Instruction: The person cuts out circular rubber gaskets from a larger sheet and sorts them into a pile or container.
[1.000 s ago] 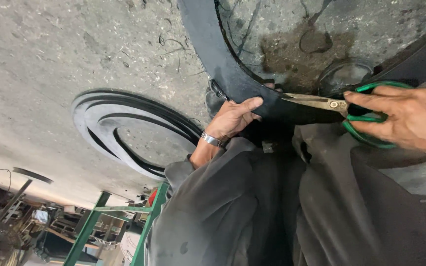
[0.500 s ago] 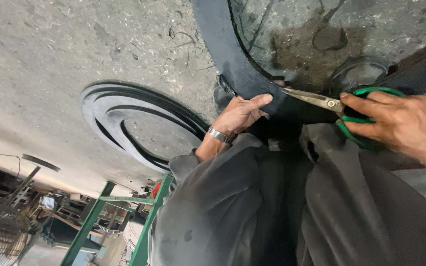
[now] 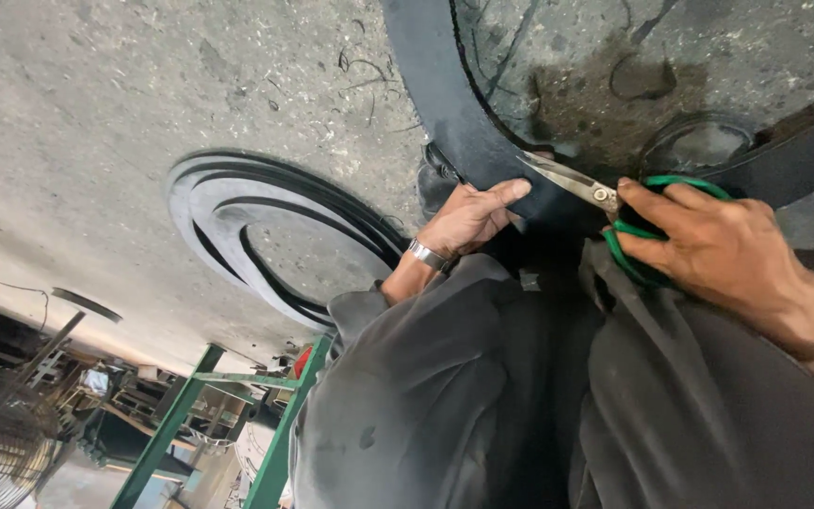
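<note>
The left hand [image 3: 468, 219], wrist banded with a metal bracelet [image 3: 423, 254], was curled over the inner edge of a wide black rubber ring [image 3: 445, 104], thumb extended along its surface, pinning it. The right hand [image 3: 708, 247] was closed through the green handles of the scissors [image 3: 605, 203], whose blades lay against the ring just beside the left thumb. The ring rested on the concrete floor [image 3: 96, 94]; a stack of similar rings [image 3: 237, 226] lay near it, beyond the left hand.
</note>
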